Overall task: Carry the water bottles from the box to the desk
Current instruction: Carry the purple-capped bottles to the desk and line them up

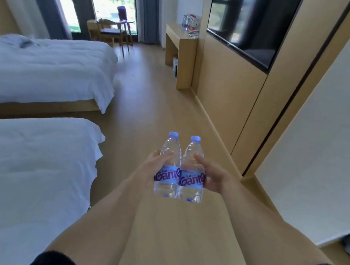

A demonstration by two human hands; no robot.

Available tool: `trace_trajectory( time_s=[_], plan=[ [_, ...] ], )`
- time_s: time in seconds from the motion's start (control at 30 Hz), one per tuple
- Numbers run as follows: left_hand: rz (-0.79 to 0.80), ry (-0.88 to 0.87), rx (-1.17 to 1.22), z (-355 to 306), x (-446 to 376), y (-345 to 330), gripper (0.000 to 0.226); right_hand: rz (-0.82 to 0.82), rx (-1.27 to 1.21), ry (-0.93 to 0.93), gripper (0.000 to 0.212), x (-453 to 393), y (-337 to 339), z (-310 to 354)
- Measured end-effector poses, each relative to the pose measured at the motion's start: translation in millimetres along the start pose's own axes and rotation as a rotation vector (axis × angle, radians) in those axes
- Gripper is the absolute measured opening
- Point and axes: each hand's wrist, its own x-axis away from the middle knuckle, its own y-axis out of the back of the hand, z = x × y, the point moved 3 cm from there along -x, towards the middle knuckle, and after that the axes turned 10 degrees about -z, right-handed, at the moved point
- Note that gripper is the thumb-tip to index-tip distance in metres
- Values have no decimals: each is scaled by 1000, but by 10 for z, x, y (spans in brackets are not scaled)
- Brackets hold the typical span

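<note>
Clear plastic, blue-capped, the 2 upright water bottles touch side by side above the wooden floor (152,87), the left bottle (168,170) gripped by the left hand (156,162), the right bottle (192,174) by the right hand (210,176), far from the pale wooden desk (179,36) holding more bottles (191,22).

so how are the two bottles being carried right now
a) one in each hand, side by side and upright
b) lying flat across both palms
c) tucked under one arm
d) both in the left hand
a: the left hand grips the left bottle, the right hand grips the right bottle, both upright with caps up and sides touching.
</note>
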Motion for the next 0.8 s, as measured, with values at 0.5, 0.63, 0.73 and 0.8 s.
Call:
trace_trajectory(
  time_s=[0.5,0.63,0.73,0.8],
  plan=[
    [-120,3,71,-828,-1611,210,46,217,44,-54,70,-1936,-380,1112],
    [-105,-3,82,-1073,-2309,347,48,170,79,-37,74,-2550,-512,1444],
    [-68,-11,106,-1328,-2901,436,48,133,90,-2,76,-3008,-644,1797],
    [-54,-6,96,-1546,-3270,494,47,114,84,-7,76,-3281,-743,2039]
  ],
)
